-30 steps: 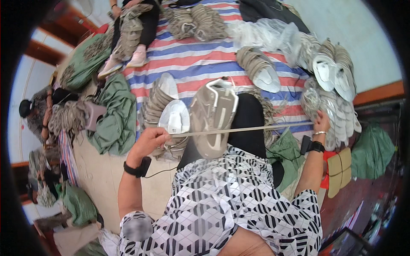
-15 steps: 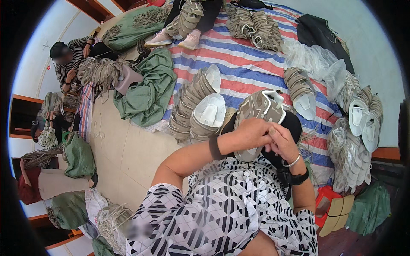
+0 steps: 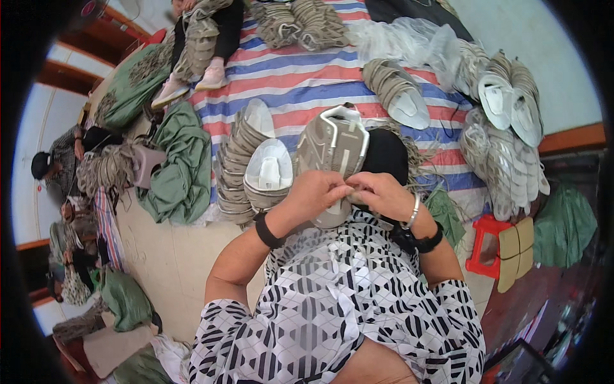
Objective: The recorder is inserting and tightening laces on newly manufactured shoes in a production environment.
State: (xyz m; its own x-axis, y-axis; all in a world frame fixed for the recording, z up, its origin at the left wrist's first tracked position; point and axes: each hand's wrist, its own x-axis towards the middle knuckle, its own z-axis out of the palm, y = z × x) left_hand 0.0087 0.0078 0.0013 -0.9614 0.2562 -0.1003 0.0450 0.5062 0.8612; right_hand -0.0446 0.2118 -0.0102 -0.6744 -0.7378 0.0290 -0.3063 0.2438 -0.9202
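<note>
A grey-brown shoe upper (image 3: 318,144) with white trim lies across my lap, its collar pointing away from me. Over its near end my left hand (image 3: 316,194) and my right hand (image 3: 382,196) meet, fingertips pinched together. Whatever lies between the fingers is too small to make out. Just left of the upper, a row of nested shoe uppers (image 3: 238,168) ends in one with a white insert (image 3: 268,168) facing up.
Striped sheeting (image 3: 291,89) covers the floor ahead, with more stacked uppers (image 3: 391,89) on it. Uppers also hang together at right (image 3: 505,160). A red stool (image 3: 484,246) stands near my right elbow. Green sacking (image 3: 179,169) lies left. Other people sit at far left and ahead.
My hands have gone from overlapping, left over right, to side by side with fingertips meeting. The whole view has shifted, so surroundings appear farther left.
</note>
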